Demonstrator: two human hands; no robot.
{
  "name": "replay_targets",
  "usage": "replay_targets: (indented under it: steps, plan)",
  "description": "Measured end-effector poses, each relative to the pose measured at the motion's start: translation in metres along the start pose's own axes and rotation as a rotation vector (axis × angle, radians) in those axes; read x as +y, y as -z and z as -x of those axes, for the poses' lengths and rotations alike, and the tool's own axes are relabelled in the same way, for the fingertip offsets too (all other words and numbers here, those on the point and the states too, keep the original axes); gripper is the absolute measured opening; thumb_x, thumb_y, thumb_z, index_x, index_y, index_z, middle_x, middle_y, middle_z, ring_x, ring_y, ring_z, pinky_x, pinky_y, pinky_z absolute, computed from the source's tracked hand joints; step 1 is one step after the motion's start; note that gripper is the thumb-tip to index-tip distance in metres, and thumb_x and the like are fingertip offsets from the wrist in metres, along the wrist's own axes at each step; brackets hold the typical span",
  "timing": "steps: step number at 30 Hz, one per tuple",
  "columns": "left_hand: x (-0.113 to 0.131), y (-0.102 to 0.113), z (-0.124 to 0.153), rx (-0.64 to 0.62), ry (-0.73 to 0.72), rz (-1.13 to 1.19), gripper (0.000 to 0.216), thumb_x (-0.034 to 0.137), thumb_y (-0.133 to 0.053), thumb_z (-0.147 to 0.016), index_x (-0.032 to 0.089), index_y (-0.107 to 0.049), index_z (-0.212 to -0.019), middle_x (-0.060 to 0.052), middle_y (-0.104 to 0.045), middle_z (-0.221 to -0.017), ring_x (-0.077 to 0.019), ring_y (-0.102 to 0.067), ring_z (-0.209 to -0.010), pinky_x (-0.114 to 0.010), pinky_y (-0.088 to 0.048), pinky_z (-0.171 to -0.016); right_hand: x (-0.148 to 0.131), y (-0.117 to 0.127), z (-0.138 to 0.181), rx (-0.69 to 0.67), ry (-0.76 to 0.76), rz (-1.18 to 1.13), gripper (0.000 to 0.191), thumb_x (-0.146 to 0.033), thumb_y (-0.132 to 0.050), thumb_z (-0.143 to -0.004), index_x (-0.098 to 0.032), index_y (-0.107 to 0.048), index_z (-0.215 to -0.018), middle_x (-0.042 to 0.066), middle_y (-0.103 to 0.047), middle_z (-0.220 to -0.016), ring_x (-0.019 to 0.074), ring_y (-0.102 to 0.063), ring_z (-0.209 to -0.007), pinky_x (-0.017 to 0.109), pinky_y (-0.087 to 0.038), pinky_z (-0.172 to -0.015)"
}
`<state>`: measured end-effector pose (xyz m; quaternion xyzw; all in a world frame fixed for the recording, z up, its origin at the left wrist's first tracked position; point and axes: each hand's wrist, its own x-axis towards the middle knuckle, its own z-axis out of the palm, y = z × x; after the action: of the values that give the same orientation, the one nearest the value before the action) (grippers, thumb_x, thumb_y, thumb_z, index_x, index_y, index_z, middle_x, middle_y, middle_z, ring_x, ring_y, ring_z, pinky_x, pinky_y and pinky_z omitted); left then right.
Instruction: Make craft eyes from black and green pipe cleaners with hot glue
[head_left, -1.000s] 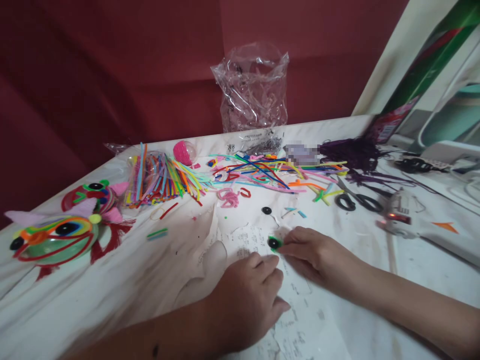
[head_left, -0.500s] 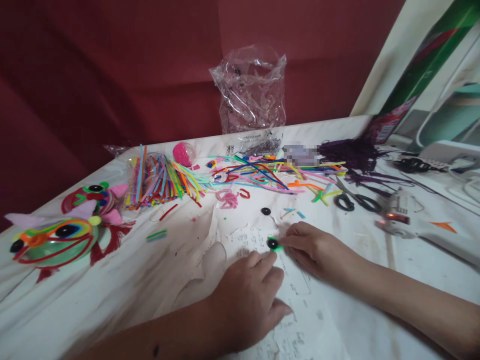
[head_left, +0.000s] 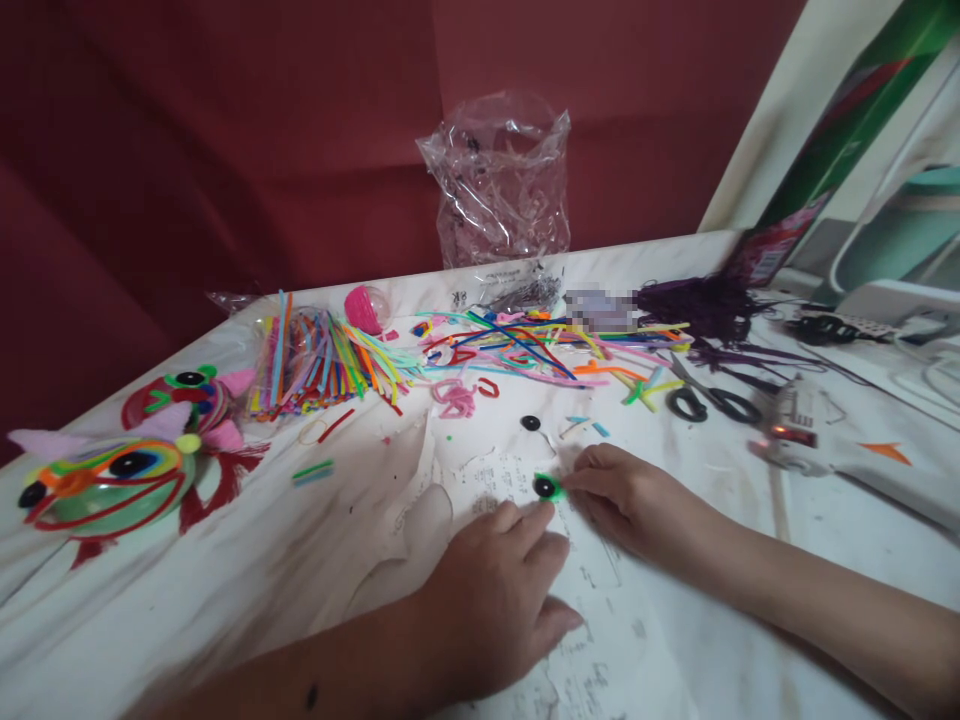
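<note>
A black round eye piece (head_left: pixel 544 486) with a light centre lies on the written paper, with a green fuzzy pipe cleaner (head_left: pixel 556 482) curled along its edge. My right hand (head_left: pixel 626 495) comes from the right, thumb and fingers pinched at the green pipe cleaner's end. Just below the eye piece, my left hand (head_left: pixel 499 590) rests on the paper, its fingers bent but apart and the thumb stretched out. Its foremost fingertip is close under the eye piece; whether they touch I cannot tell. A second black eye piece (head_left: pixel 531 423) lies farther back.
Left stand two decorated fish-like crafts (head_left: pixel 112 485). Behind are a bag of pipe cleaners (head_left: pixel 322 365), loose pipe cleaners (head_left: pixel 517 340) and a clear plastic bag (head_left: pixel 506 190). Scissors (head_left: pixel 712 398) and a glue gun (head_left: pixel 810 430) lie right. Torn paper (head_left: pixel 480 480) lies under the hands.
Both hands keep nearly the same place. The green pipe cleaner shows a little more to the right of the eye piece and less below it.
</note>
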<state>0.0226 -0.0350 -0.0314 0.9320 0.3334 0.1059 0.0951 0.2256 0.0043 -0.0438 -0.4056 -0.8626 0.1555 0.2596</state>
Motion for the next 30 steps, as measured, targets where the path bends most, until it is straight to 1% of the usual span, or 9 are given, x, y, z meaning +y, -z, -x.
replay_targets:
  steps: [4,8,14,24,27,30]
  plan:
    - [0.0005,0.0010,-0.0005,-0.008,0.000,-0.002,0.036,0.038,-0.057,-0.078,0.014,-0.053,-0.105,-0.011,-0.053,-0.119,-0.0255,-0.048,-0.094,-0.041,-0.041,-0.086,0.0024,-0.0013,0.0000,0.029,-0.038,0.004,0.021,-0.011,-0.044,-0.084,-0.016,-0.063,-0.077,0.005,-0.055,-0.073,0.0139,-0.053,-0.068,0.027,-0.045,-0.061]
    - [0.0010,0.0010,-0.0007,-0.002,0.002,0.008,0.036,0.038,-0.058,-0.077,0.014,-0.053,-0.105,-0.012,-0.053,-0.118,-0.0252,-0.048,-0.094,-0.041,-0.042,-0.085,0.0026,-0.0027,0.0009,0.031,0.032,0.033,0.023,-0.013,-0.045,-0.085,-0.016,-0.064,-0.072,0.006,-0.056,-0.076,0.0147,-0.054,-0.070,0.027,-0.045,-0.062]
    - [0.0005,0.0003,-0.0007,0.000,0.004,0.025,0.036,0.037,-0.057,-0.078,0.015,-0.053,-0.105,-0.012,-0.055,-0.117,-0.0254,-0.049,-0.094,-0.042,-0.042,-0.084,-0.0018,-0.0023,0.0023,-0.017,0.083,0.174,0.024,-0.014,-0.041,-0.087,-0.015,-0.065,-0.085,0.008,-0.055,-0.076,0.0184,-0.051,-0.073,0.031,-0.044,-0.063]
    - [0.0000,0.0002,-0.0008,-0.006,0.002,0.020,0.037,0.037,-0.059,-0.077,0.015,-0.053,-0.106,-0.012,-0.052,-0.120,-0.0259,-0.048,-0.099,-0.042,-0.041,-0.087,-0.0014,-0.0101,0.0055,-0.083,0.174,0.389,0.021,-0.011,-0.041,-0.086,-0.013,-0.061,-0.088,0.009,-0.054,-0.080,0.0207,-0.048,-0.075,0.034,-0.041,-0.064]
    - [0.0001,0.0009,-0.0017,-0.008,0.003,0.018,0.037,0.038,-0.058,-0.077,0.015,-0.054,-0.105,-0.013,-0.053,-0.119,-0.0260,-0.048,-0.101,-0.042,-0.041,-0.088,-0.0018,-0.0089,0.0042,-0.057,0.165,0.349,0.020,-0.011,-0.042,-0.085,-0.014,-0.062,-0.082,0.009,-0.054,-0.078,0.0205,-0.049,-0.074,0.034,-0.042,-0.063]
    - [-0.0003,0.0015,-0.0021,0.006,-0.004,0.024,0.036,0.038,-0.058,-0.077,0.015,-0.054,-0.103,-0.012,-0.055,-0.115,-0.0256,-0.050,-0.098,-0.042,-0.042,-0.086,-0.0014,-0.0043,0.0010,-0.009,0.104,0.175,0.020,-0.011,-0.042,-0.085,-0.015,-0.062,-0.079,0.008,-0.055,-0.076,0.0182,-0.052,-0.072,0.031,-0.044,-0.063]
